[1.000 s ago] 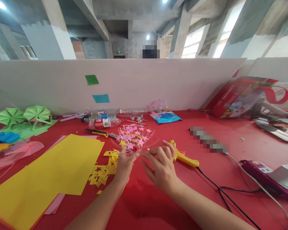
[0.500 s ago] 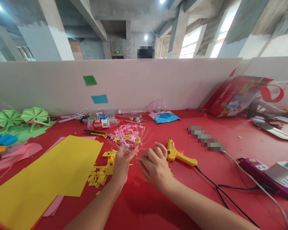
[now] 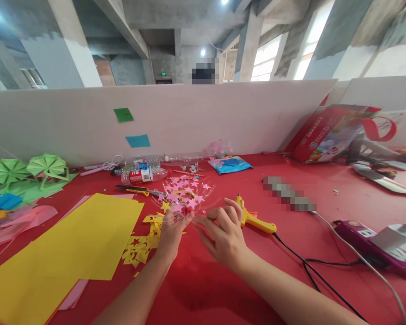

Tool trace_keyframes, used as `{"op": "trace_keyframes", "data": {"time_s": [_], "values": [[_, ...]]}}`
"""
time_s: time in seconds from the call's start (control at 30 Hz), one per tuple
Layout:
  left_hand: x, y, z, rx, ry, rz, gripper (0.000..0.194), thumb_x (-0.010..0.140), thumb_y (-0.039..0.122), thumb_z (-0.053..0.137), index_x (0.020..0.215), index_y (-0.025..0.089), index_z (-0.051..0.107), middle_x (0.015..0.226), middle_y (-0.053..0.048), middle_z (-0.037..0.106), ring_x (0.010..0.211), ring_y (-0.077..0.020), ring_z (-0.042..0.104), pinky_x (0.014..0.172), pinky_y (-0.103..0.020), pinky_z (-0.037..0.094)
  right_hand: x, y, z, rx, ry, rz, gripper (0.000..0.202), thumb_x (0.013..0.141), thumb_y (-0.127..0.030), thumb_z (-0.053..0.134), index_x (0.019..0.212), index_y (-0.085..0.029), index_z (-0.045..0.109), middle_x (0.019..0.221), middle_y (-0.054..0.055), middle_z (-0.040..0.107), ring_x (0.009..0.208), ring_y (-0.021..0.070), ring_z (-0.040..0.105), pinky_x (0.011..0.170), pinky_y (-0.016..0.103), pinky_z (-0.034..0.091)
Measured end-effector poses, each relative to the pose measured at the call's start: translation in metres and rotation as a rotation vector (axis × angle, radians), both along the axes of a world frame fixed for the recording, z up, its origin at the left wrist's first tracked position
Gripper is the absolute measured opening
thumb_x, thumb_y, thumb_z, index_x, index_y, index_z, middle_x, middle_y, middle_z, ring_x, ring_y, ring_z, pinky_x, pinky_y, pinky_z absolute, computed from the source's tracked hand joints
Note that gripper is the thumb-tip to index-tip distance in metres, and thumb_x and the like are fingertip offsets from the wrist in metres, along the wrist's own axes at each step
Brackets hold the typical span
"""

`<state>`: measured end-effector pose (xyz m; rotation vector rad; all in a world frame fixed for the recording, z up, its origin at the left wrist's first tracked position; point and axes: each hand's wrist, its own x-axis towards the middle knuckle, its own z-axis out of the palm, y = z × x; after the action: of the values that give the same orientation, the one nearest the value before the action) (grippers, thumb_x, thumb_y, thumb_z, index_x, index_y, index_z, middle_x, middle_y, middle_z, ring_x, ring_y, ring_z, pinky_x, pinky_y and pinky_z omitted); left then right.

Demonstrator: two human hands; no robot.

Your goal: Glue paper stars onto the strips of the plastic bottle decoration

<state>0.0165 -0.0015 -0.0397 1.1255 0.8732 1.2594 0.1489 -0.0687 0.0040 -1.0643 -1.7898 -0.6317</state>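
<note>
My left hand (image 3: 172,232) is closed round the base of a clear plastic piece (image 3: 182,198), cut into thin strips that fan outward. Pink stars and a yellow one are on the strips, and a red cap shows beside my fingertips. Just right of it is my right hand (image 3: 225,230), its fingers bent and partly spread, with the thumb and index tips near each other. Whether something tiny sits between those tips cannot be made out. A yellow glue gun (image 3: 257,220) lies to the right of my right hand.
Yellow sheets (image 3: 71,239) and star-punched scraps (image 3: 138,249) lie at left. A labelled bottle (image 3: 145,175), a cutter (image 3: 135,189) and a blue packet (image 3: 232,165) are farther back. Right are a purple power strip (image 3: 368,243), cables and a red bag (image 3: 328,133). A white partition (image 3: 223,113) stands behind.
The fanned plastic piece has turned slightly in my left hand, showing the red cap more clearly. My right hand's fingers have opened somewhat. The whole view has shifted a little.
</note>
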Motion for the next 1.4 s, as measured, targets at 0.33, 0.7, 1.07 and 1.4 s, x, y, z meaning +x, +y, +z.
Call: {"op": "trace_keyframes", "data": {"time_s": [0.33,0.7,1.07,1.4], "values": [[-0.003,0.002,0.01,-0.006,-0.058,-0.019,0.03,0.067,0.032,0.077,0.091,0.019,0.064,0.096,-0.005,0.071,0.092,-0.0192,0.065,0.088,-0.033,0.046,0.022,0.001,0.011,0.078,0.165,0.113,0.021,0.078,-0.007,0.054,0.095,-0.02,0.054,0.084,0.003,0.055,0.08,0.0172,0.052,0.095,0.046,0.038],[-0.007,0.005,0.015,-0.008,-0.111,0.0,0.029,0.067,0.03,0.075,0.092,0.018,0.065,0.089,-0.003,0.069,0.082,-0.0153,0.063,0.078,-0.027,0.047,0.023,0.004,0.012,-0.144,-0.081,0.341,0.016,0.087,-0.016,0.048,0.1,-0.016,0.058,0.081,0.006,0.063,0.07,0.0172,0.05,0.064,0.031,0.043],[-0.006,0.005,0.011,-0.029,-0.031,-0.011,0.037,0.064,0.033,0.078,0.094,0.017,0.065,0.086,-0.004,0.071,0.084,-0.0191,0.066,0.082,-0.032,0.047,0.013,0.004,0.004,-0.104,-0.064,0.313,0.013,0.088,-0.012,0.05,0.098,-0.016,0.058,0.083,0.006,0.065,0.072,0.0155,0.05,0.066,0.029,0.044],[-0.003,0.003,0.006,-0.015,0.115,-0.006,0.039,0.064,0.042,0.078,0.091,0.016,0.066,0.082,-0.005,0.071,0.077,-0.0198,0.065,0.077,-0.033,0.049,0.006,0.003,0.002,-0.065,-0.011,0.166,0.01,0.088,-0.015,0.054,0.084,-0.019,0.063,0.077,0.001,0.06,0.075,0.0152,0.047,0.086,0.036,0.04]]}}
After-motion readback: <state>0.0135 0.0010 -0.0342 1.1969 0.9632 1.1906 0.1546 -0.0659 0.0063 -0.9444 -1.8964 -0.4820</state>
